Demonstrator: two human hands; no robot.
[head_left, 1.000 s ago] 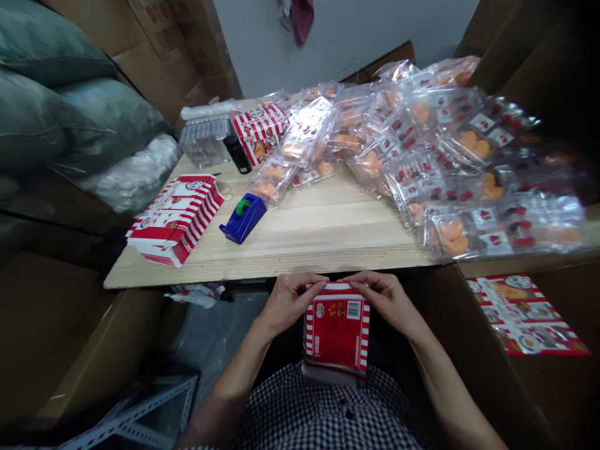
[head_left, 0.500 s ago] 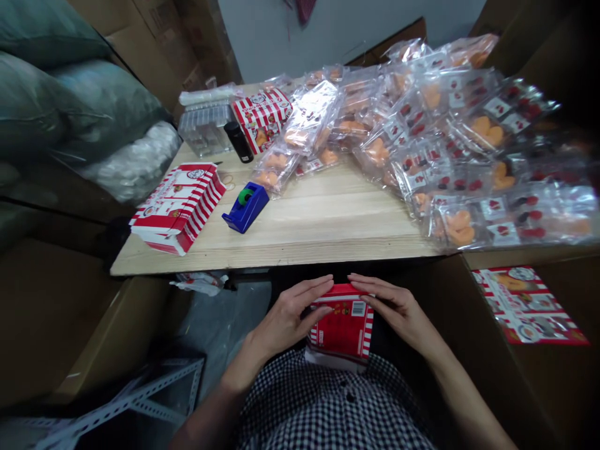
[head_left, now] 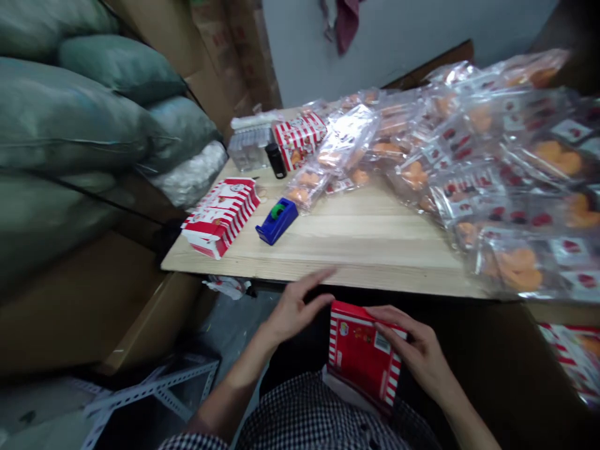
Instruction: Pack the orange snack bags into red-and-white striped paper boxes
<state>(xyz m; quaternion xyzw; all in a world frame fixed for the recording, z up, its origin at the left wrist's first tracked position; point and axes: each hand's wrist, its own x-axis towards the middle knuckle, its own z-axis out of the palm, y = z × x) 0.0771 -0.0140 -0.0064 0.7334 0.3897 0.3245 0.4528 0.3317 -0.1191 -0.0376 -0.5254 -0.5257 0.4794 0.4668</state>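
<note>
A red box with striped edges and a barcode (head_left: pixel 360 353) rests tilted against my lap, below the table's front edge. My right hand (head_left: pixel 410 337) grips its upper right corner, thumb on the near face and fingers over the top. Just left of the box, my left hand (head_left: pixel 297 306) is off it, fingers apart and slightly blurred, with nothing in it. On the wooden table (head_left: pixel 328 244) beyond are a blue tape dispenser with green tape (head_left: pixel 277 220) and a red-and-white striped box (head_left: pixel 220 215).
Clear packets with orange pieces (head_left: pixel 520 269) are heaped across the table's right side. A black bottle (head_left: pixel 275 160), clear plastic cases (head_left: pixel 250 149) and another striped box (head_left: pixel 300 139) stand at the back left. Large green sacks (head_left: pixel 70 119) are piled left. A cardboard box (head_left: pixel 135 312) sits lower left.
My left hand has let go of the red box and opened to its left. The box, still in my right hand, now tilts more. The view has turned left.
</note>
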